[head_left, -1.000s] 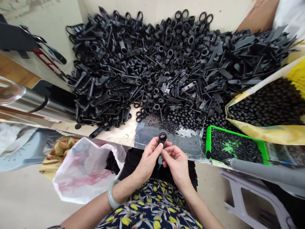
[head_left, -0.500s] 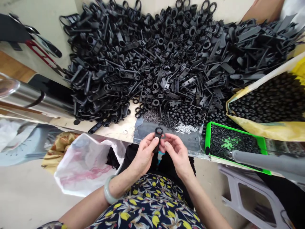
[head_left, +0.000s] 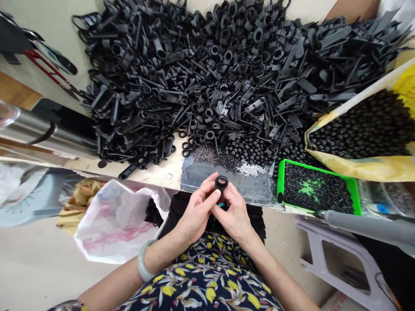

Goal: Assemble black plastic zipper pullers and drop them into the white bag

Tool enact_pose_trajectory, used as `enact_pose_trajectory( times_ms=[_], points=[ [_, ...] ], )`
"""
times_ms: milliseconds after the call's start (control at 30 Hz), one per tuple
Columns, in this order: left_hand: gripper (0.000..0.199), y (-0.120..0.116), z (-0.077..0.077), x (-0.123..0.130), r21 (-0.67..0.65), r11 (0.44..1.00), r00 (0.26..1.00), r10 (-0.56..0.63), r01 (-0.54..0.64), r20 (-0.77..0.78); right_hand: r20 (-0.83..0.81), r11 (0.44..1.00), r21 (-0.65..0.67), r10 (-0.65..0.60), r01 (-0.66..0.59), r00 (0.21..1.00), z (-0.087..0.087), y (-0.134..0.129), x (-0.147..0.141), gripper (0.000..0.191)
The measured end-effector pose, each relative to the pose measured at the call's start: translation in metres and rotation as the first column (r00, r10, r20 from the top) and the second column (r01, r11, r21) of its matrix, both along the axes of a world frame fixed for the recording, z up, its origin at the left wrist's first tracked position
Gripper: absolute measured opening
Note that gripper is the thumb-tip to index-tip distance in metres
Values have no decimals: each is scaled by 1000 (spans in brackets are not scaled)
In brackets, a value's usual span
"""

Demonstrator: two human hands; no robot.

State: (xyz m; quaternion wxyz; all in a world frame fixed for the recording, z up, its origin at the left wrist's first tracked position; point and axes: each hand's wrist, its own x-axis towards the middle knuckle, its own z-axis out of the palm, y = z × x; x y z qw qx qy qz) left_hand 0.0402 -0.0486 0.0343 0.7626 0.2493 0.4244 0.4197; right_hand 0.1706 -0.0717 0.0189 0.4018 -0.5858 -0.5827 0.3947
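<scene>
A black ring-ended plastic handle point(head_left: 221, 181) is held at the table's front edge, its round head tipped up toward me. My left hand point(head_left: 198, 208) is closed on it, thumb pressed just below the ring. From the other side my right hand point(head_left: 234, 211) closes around the same piece, fingers behind it and thumb against its lower part. Both hands hide most of the handle's shaft. Just beyond them lie a pile of small white pins point(head_left: 252, 168), tiny dark metal parts point(head_left: 205, 155) and black beads point(head_left: 248, 149).
Heaped black plastic parts point(head_left: 162, 82) cover the table's back. To the right are a green tray point(head_left: 281, 179) of small black pieces, a yellow bag point(head_left: 363, 170) of black beads and a grey tool handle point(head_left: 356, 222). A steel flask point(head_left: 65, 138) lies left; a white bag point(head_left: 106, 229) hangs below.
My right hand has moved left onto the handle and now grips it together with my left. The handle's ring has turned up to face me more. The view has shifted slightly.
</scene>
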Motion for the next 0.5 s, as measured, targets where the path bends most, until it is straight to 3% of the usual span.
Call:
enact_pose_trajectory(
  times_ms=[167, 333, 433, 500],
  points=[
    [38, 0, 3, -4, 67, 998, 996, -10, 16, -88, -210, 999, -26, 33, -39, 977, -5, 6, -1, 24],
    [31, 3, -5, -7, 146, 988, 976, -22, 54, -218, -232, 987, -149, 19, -55, 973, -14, 6, -1, 47],
    [32, 10, -5, -8, 120, 991, 983, -35, 57, -179, -271, 979, -197, -3, -52, 963, -15, 8, -1, 46],
    [33, 18, -4, -12, 101, 992, 993, -61, 71, -97, -312, 979, -168, 61, -118, 948, -10, 11, 1, 37]
  ],
)
